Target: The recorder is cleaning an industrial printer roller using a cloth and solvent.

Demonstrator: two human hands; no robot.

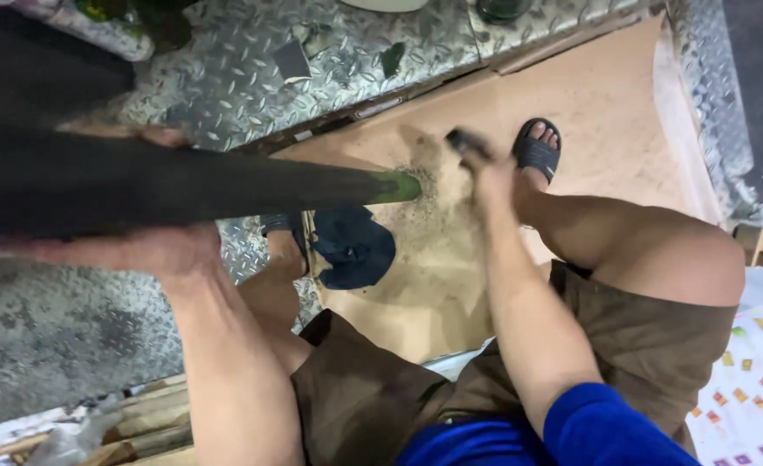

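My left hand (pixel 131 250) grips a long dark stalk (pixel 183 185) that tapers to a green cut tip near the middle of the view. The thick end of the stalk fills the left side, close to the camera. My right hand (pixel 483 168) is blurred and closed on a small dark tool (pixel 463 142) just right of the green tip. Fine sandy shavings (pixel 429 207) lie on the brown cardboard (pixel 614 112) under the tip. I sit with bare knees apart, in brown shorts and a blue sleeve.
A diamond-plate metal floor (pixel 243 69) surrounds the cardboard. A dark blue cloth (pixel 355 250) lies by my left foot. My right foot wears a black sandal (pixel 536 151). Wooden slats (pixel 140 423) lie at the lower left; a patterned sheet (pixel 756 380) is at the right.
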